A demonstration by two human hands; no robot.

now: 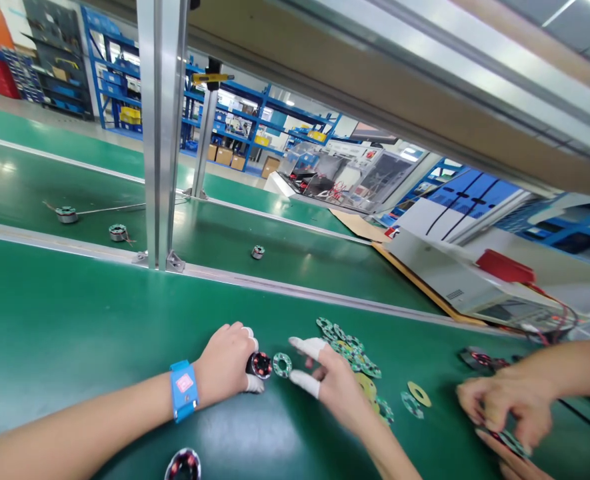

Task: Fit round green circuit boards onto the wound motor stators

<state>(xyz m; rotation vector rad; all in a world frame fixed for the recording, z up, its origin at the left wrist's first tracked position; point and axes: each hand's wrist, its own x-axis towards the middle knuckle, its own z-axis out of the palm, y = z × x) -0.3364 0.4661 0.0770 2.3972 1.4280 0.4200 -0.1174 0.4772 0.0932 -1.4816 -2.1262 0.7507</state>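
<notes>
My left hand (229,360), with white finger cots and a blue wrist strap (183,390), is closed around a black motor stator (261,365) whose copper coils face right. Just right of the stator is a small ring-shaped green circuit board (281,365). My right hand (327,373), also in white finger cots, has thumb and index finger spread beside that board. The thumb tip is at the board's edge; whether it touches, I cannot tell. Several more ring boards (357,357) lie in a loose pile behind my right hand. Another stator (183,465) is partly visible at the bottom edge.
On the right, another person's hands (509,407) hold a ring board. A yellow ring (419,394) lies between us. Several stators, one of them (258,252) in the middle, sit on the green strip beyond the metal rail (275,287). An upright aluminium post (161,133) stands at left.
</notes>
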